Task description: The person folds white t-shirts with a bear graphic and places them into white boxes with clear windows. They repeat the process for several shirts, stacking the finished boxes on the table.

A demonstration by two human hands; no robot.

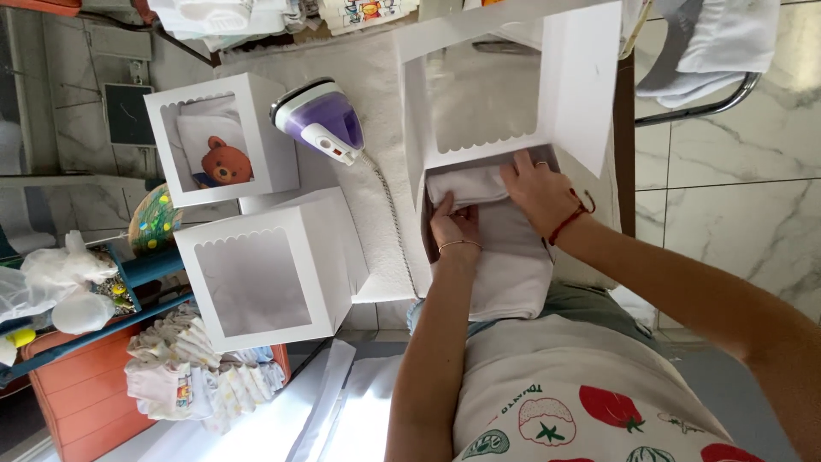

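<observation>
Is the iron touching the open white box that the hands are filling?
Apart. The head view shows the purple and white iron standing left of the open white box, with a plain strip of the padded white surface between them.

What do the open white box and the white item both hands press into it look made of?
Open box: apparently matte white cardboard with flat, stiff panels; its scalloped window looks like clear film. White item: soft fabric, folded, creasing under the left hand and right hand.
</observation>
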